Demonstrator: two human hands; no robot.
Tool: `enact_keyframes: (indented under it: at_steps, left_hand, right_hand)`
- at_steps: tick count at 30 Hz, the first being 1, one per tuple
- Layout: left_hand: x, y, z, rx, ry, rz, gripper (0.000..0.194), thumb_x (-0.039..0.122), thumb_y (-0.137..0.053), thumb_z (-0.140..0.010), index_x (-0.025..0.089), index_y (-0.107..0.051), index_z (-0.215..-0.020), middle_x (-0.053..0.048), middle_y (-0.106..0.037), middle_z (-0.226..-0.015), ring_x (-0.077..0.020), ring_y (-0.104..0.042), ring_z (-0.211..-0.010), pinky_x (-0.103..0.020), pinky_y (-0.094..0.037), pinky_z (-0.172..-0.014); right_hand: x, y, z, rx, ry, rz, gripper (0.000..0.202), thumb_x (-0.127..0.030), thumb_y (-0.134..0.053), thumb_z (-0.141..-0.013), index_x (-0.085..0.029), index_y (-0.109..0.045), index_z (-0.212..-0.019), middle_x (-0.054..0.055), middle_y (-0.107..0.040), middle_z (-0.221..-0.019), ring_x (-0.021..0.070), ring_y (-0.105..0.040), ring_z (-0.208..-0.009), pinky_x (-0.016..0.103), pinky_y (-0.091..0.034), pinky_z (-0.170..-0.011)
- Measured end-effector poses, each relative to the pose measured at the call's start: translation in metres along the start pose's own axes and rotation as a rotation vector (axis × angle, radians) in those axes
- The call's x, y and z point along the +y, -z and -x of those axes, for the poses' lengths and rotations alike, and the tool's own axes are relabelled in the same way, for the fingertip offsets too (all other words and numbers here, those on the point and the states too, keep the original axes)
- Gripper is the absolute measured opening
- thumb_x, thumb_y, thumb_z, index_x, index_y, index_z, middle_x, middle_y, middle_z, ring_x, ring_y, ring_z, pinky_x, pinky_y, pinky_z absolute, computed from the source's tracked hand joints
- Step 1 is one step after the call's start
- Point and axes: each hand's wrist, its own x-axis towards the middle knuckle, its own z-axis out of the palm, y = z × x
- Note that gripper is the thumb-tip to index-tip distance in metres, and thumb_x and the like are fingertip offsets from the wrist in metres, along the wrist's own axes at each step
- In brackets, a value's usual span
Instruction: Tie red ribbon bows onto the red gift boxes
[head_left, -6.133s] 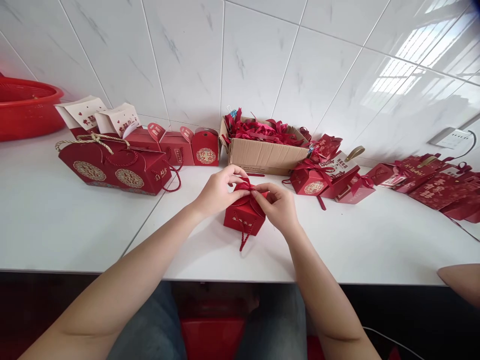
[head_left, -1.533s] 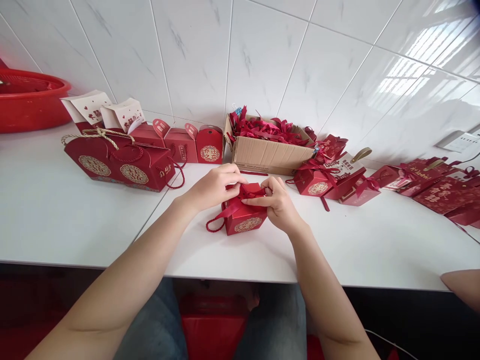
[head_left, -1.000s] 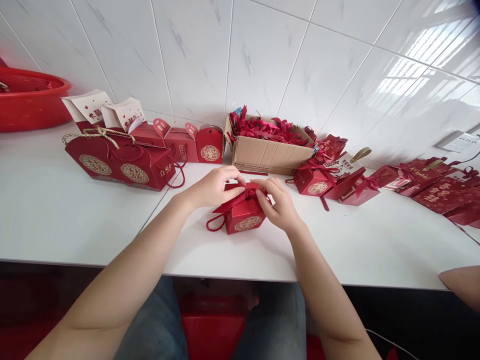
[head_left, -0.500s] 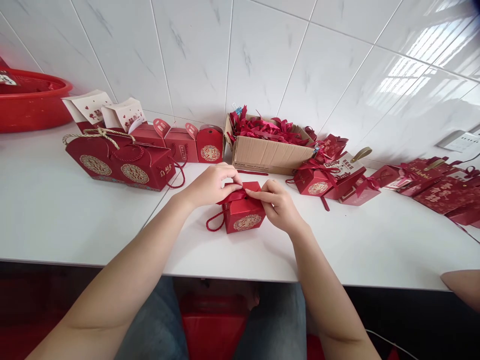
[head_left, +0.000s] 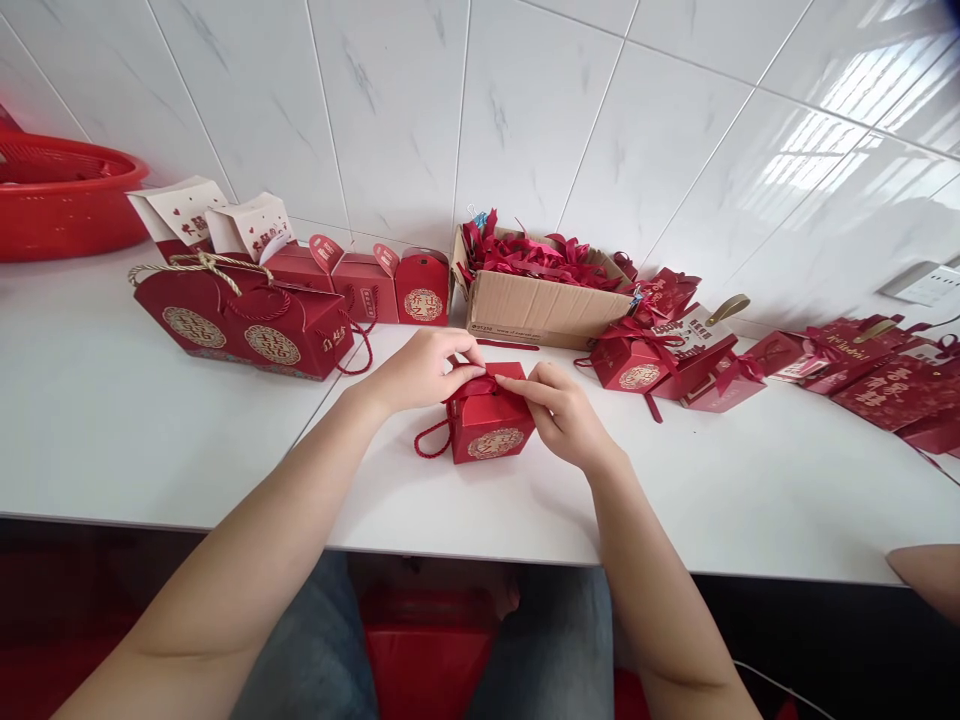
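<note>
A small red box (head_left: 491, 432) with a gold round emblem stands upright on the white table (head_left: 480, 515) in front of me. A dark red ribbon (head_left: 472, 384) lies across its top, and a red cord loop hangs at its left side. My left hand (head_left: 435, 370) pinches the ribbon at the top of the box, thumb and forefinger together. From the right, my right hand (head_left: 561, 412) has its fingers pressed together on the ribbon at the top, with the palm side by the box's right edge. The ribbon between my fingertips is partly hidden.
Behind the box stands a cardboard box (head_left: 547, 305) full of red ribbons. Red gift boxes (head_left: 244, 320) line the back left, near a red basin (head_left: 67, 210). Ribboned boxes (head_left: 634, 365) stand to the right. Another person's arm (head_left: 926, 580) shows at the right edge.
My right fingertips have shifted slightly on the ribbon at the box top. Otherwise both hands keep nearly the same pose, and the whole view has moved a little.
</note>
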Motion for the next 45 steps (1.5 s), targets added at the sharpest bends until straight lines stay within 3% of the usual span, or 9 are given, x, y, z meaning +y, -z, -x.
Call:
enact_keyframes:
  at_steps: [7,14,17,20,28,32,36,39,45]
  left_hand:
    - [-0.001,-0.002,-0.001,0.015,0.008,0.007,0.008,0.020,-0.059,-0.083,0.018,-0.065,-0.079,-0.001,-0.069,-0.082,-0.0138,-0.062,-0.076,-0.024,-0.044,-0.063]
    - [0.002,-0.001,0.001,-0.021,0.052,0.056,0.012,0.027,-0.057,-0.086,0.020,-0.060,-0.096,0.000,-0.066,-0.089,-0.0138,-0.061,-0.082,-0.025,-0.046,-0.069]
    - [0.006,0.001,0.003,0.036,0.076,0.070,0.020,0.030,-0.059,-0.085,0.020,-0.053,-0.101,0.000,-0.062,-0.086,-0.0136,-0.059,-0.078,-0.026,-0.045,-0.069]
    - [0.008,0.001,0.003,0.031,0.066,0.062,0.016,0.032,-0.060,-0.084,0.019,-0.052,-0.083,0.001,-0.060,-0.079,-0.0128,-0.055,-0.073,-0.027,-0.043,-0.067]
    - [0.016,-0.003,0.004,-0.032,-0.033,0.065,0.024,0.041,-0.068,-0.079,0.018,-0.063,-0.080,-0.001,-0.062,-0.079,-0.0139,-0.055,-0.073,-0.027,-0.044,-0.067]
    - [0.028,-0.013,0.005,-0.052,-0.164,0.021,0.018,0.036,-0.069,-0.079,0.019,-0.069,-0.083,-0.002,-0.059,-0.080,-0.0149,-0.054,-0.075,-0.028,-0.044,-0.070]
    - [0.034,-0.026,0.005,-0.034,-0.253,-0.079,0.024,0.034,-0.070,-0.078,0.020,-0.073,-0.097,-0.003,-0.055,-0.080,-0.0164,-0.051,-0.076,-0.032,-0.043,-0.073]
    - [0.035,-0.030,0.005,-0.018,-0.291,-0.121,0.016,0.028,-0.064,-0.080,0.022,-0.076,-0.089,-0.003,-0.050,-0.076,-0.0155,-0.047,-0.072,-0.032,-0.042,-0.070]
    - [0.027,-0.012,0.007,-0.101,-0.279,-0.011,0.018,0.015,-0.057,-0.075,0.020,-0.073,-0.078,-0.002,-0.051,-0.075,-0.0136,-0.048,-0.070,-0.029,-0.042,-0.068]
  right_hand:
    - [0.000,0.005,0.003,-0.078,-0.002,-0.072,0.044,-0.006,-0.036,-0.091,-0.019,-0.060,-0.126,0.003,-0.050,-0.080,0.0141,-0.049,-0.070,0.027,-0.044,-0.060]
    - [-0.001,0.004,0.001,0.216,-0.125,0.065,0.028,-0.018,-0.051,-0.092,-0.023,-0.061,-0.118,0.002,-0.056,-0.078,0.0150,-0.055,-0.072,0.030,-0.048,-0.068]
    - [-0.002,0.003,0.001,0.252,-0.122,0.069,0.027,-0.016,-0.051,-0.091,-0.023,-0.062,-0.116,0.001,-0.055,-0.076,0.0129,-0.054,-0.067,0.028,-0.048,-0.064]
    - [-0.004,0.002,0.001,0.281,-0.107,0.088,0.026,-0.016,-0.052,-0.091,-0.023,-0.063,-0.114,0.000,-0.053,-0.074,0.0113,-0.050,-0.062,0.026,-0.047,-0.060]
    - [-0.007,-0.001,0.000,0.289,-0.185,0.103,0.022,-0.021,-0.052,-0.091,-0.023,-0.066,-0.109,0.002,-0.056,-0.076,0.0106,-0.048,-0.058,0.025,-0.045,-0.055]
    - [-0.009,-0.003,-0.001,0.307,-0.299,-0.082,0.021,-0.025,-0.056,-0.089,-0.024,-0.064,-0.108,0.000,-0.055,-0.077,0.0076,-0.047,-0.052,0.023,-0.045,-0.048]
    - [-0.011,-0.004,-0.002,0.296,-0.514,-0.340,0.023,-0.030,-0.061,-0.084,-0.024,-0.063,-0.106,-0.003,-0.051,-0.078,0.0023,-0.039,-0.041,0.019,-0.034,-0.036]
    - [-0.012,-0.003,-0.003,0.275,-0.590,-0.440,0.021,-0.030,-0.062,-0.083,-0.022,-0.063,-0.102,-0.004,-0.051,-0.079,0.0019,-0.039,-0.040,0.019,-0.033,-0.035]
    - [-0.002,0.003,-0.001,0.241,-0.300,-0.177,0.021,-0.018,-0.053,-0.089,-0.022,-0.070,-0.100,-0.001,-0.049,-0.074,0.0088,-0.047,-0.059,0.025,-0.044,-0.055]
